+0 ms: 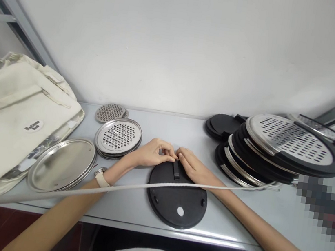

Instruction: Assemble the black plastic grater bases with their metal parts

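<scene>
A round black disc (176, 200) lies on the grey table, with a small hole near its front edge, two small knobs and a short black strip at its back. At the back end of that strip, my left hand (158, 153) pinches something too small to make out, thumb and fingertips together. My right hand (191, 163) rests on the disc's back right edge, fingers together, their tips meeting those of my left hand. What lies under its fingers is hidden.
Metal grater discs (118, 136) and plain metal discs (62, 164) are stacked left, beside a cream bag (16, 122). A tall stack of black-rimmed grater discs (292, 140) stands right, near black parts (224, 125). A pale cord (134, 186) crosses in front.
</scene>
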The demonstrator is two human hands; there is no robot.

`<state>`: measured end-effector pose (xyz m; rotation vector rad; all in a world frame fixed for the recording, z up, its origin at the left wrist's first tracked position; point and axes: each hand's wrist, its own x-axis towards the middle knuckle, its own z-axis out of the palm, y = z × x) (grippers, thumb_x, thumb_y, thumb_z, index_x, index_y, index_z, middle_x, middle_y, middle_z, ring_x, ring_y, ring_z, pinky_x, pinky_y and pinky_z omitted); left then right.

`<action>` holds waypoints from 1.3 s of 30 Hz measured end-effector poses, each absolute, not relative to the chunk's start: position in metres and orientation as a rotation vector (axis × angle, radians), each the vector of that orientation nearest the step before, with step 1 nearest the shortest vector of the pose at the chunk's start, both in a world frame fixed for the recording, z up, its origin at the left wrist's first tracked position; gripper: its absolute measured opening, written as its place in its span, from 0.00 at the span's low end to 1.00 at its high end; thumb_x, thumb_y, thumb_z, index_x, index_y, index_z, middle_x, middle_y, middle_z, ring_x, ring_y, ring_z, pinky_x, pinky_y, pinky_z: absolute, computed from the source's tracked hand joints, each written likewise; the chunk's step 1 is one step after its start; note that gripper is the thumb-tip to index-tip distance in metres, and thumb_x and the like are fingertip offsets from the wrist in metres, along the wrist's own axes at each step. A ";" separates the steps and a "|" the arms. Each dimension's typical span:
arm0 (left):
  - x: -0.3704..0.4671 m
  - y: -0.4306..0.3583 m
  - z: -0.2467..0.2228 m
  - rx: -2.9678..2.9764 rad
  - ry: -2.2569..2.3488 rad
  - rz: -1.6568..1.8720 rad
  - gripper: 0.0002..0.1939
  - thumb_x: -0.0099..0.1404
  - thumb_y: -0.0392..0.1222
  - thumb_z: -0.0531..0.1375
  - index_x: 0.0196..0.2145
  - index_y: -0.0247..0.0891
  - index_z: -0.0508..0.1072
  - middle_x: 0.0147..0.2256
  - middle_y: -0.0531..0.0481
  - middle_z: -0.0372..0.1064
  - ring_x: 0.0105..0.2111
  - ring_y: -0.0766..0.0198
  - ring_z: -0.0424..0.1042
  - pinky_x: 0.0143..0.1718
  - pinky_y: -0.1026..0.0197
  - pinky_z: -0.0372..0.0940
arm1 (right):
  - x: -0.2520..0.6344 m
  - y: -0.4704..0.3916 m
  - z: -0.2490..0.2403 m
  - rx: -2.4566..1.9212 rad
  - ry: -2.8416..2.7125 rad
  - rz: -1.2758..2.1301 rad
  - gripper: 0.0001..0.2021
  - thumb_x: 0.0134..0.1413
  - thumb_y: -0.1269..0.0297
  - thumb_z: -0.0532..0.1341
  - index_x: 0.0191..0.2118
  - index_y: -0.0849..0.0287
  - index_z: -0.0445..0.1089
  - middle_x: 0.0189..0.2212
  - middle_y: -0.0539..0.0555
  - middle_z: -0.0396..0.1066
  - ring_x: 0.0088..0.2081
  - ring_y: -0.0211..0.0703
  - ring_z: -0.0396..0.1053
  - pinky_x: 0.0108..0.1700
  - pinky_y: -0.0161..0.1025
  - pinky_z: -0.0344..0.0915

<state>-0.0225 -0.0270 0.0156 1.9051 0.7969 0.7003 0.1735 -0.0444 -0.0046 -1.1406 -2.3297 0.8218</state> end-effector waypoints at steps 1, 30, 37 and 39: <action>-0.023 -0.026 0.015 1.910 0.796 0.703 0.05 0.58 0.36 0.62 0.28 0.31 0.74 0.26 0.49 0.71 0.29 0.67 0.67 0.35 0.65 0.60 | 0.174 -0.045 -0.005 -1.141 -2.328 0.821 0.16 0.65 0.57 0.38 0.36 0.56 0.58 0.34 0.54 0.62 0.40 0.44 0.60 0.48 0.43 0.60; -0.023 -0.029 0.014 1.961 0.795 0.727 0.04 0.58 0.37 0.62 0.28 0.33 0.74 0.28 0.49 0.72 0.33 0.65 0.70 0.39 0.64 0.61 | 0.173 -0.046 -0.001 -1.169 -2.346 0.831 0.15 0.65 0.58 0.39 0.37 0.56 0.58 0.35 0.54 0.61 0.40 0.44 0.60 0.49 0.44 0.60; -0.023 -0.028 0.013 1.961 0.766 0.745 0.05 0.58 0.38 0.61 0.28 0.33 0.75 0.28 0.50 0.72 0.33 0.65 0.69 0.39 0.64 0.61 | 0.174 -0.047 0.000 -1.163 -2.330 0.862 0.15 0.65 0.58 0.39 0.38 0.56 0.58 0.35 0.54 0.61 0.41 0.43 0.60 0.50 0.44 0.60; -0.023 -0.028 0.013 1.953 0.762 0.743 0.05 0.58 0.37 0.61 0.28 0.33 0.74 0.28 0.50 0.72 0.33 0.66 0.69 0.39 0.64 0.61 | 0.174 -0.047 0.000 -1.160 -2.324 0.865 0.14 0.65 0.58 0.39 0.38 0.56 0.58 0.35 0.54 0.61 0.41 0.44 0.60 0.50 0.44 0.60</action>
